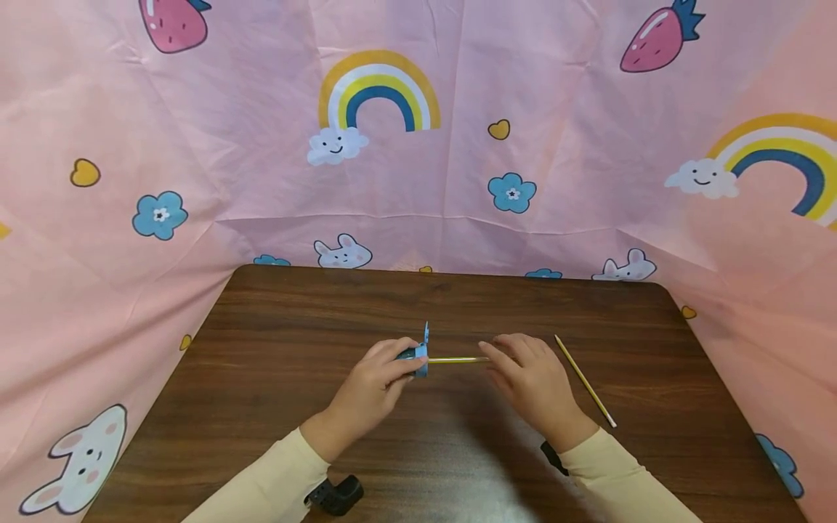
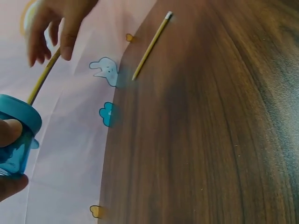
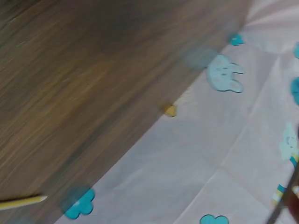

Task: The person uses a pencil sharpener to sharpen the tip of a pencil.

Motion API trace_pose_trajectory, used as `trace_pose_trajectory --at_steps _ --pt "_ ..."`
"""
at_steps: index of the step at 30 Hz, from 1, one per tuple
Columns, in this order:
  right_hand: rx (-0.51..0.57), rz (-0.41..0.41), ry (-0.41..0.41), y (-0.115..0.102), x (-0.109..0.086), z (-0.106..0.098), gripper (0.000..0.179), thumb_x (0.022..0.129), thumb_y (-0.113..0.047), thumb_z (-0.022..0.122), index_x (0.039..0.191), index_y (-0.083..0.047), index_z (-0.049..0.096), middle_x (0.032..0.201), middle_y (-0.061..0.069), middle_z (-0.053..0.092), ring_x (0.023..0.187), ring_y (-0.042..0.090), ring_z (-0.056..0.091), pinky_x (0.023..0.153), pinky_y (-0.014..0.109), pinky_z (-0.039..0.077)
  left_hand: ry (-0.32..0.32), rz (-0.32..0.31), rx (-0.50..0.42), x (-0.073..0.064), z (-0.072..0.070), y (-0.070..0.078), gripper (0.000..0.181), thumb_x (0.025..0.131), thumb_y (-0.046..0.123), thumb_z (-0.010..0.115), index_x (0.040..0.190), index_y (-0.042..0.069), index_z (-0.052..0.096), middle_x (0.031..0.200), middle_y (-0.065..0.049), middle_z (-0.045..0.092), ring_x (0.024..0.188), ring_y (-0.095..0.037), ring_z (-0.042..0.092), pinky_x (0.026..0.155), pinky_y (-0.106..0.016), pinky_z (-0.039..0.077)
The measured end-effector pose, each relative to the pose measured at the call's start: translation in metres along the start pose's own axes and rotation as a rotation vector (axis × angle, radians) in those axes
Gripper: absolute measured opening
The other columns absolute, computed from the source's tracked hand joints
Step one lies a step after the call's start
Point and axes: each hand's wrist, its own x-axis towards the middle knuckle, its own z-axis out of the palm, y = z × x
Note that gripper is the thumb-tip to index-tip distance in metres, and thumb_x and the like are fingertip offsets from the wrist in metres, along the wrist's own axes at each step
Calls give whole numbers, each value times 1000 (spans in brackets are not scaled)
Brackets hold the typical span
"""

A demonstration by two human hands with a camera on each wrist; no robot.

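In the head view my left hand (image 1: 369,381) grips a small blue pencil sharpener (image 1: 421,360) with a see-through body, tipped on its side above the table. Its flip lid (image 1: 426,333) stands up from the rim. A yellow pencil (image 1: 454,360) runs from the sharpener's mouth toward my right hand (image 1: 532,381), whose thumb and fingers pinch its far end. The left wrist view shows the sharpener (image 2: 17,123) between thumb and finger, with the pencil (image 2: 44,79) slanting up to the right hand (image 2: 58,25). The pencil's tip is hidden inside the sharpener.
A second yellow pencil (image 1: 585,381) with a white end lies on the dark wooden table (image 1: 314,312), right of my right hand. A pink printed cloth (image 1: 418,181) hangs behind the table and along both sides.
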Motion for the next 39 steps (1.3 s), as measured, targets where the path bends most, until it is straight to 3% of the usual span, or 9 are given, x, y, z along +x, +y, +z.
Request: trace_pose_trajectory --at_steps 3,8,12,18,20,26,29,33,39 --pt "-48 -96 131 2 -4 5 31 104 -22 45 108 -8 72 97 11 64 86 29 63 73 44 53 -40 -94 -37 1 -4 3 37 78 -8 75 112 6 73 121 -6 63 114 -25 56 82 -32 57" --pt "-86 -183 277 4 -5 11 25 101 -9 50 96 -4 74 83 9 63 71 24 61 61 38 52 -110 -221 -102 4 -10 9 40 80 -5 74 117 8 71 125 -6 61 112 -23 57 72 -26 55" --pt "-48 -169 280 3 -5 10 25 99 -7 53 89 -4 75 74 6 60 60 20 52 49 30 45 -144 -236 -107 3 -9 11 42 80 -4 74 120 8 69 125 -6 61 112 -23 57 74 -27 55" --pt "83 41 13 -6 -5 -1 2 79 -8 77 81 -9 77 69 -1 56 60 14 48 46 24 44 -100 -31 -16 -2 -3 7 39 76 -8 76 114 3 72 120 -9 63 113 -26 57 84 -33 57" --pt "183 132 -118 -7 -2 -6 13 70 -7 83 80 -11 76 69 -4 57 61 11 53 50 23 47 -79 50 26 -3 -2 5 39 74 -12 76 110 3 73 118 -11 62 111 -27 57 83 -32 57" --pt "676 482 -614 6 9 -20 4 82 -10 75 83 -7 76 77 -4 66 62 5 55 52 20 47 -49 232 97 -9 2 -2 42 70 -14 76 106 8 75 117 -12 63 108 -28 59 85 -27 56" --pt "856 590 -767 15 13 -22 10 88 -10 69 88 -2 75 76 2 68 60 7 52 50 22 47 -26 286 81 -9 3 -3 40 72 -12 75 106 9 75 117 -12 64 107 -28 59 87 -28 55" --pt "853 578 -812 19 13 -22 15 90 -13 67 94 -1 76 71 1 66 61 7 53 52 22 48 5 307 59 -9 3 -4 41 73 -13 74 106 10 74 117 -12 64 107 -28 59 88 -29 55" --pt "681 518 -774 16 16 -22 15 90 -14 69 99 -5 75 85 -3 70 76 4 60 62 22 51 -16 249 52 -10 3 -4 35 80 -11 70 106 11 75 118 -12 63 110 -28 58 89 -28 54"
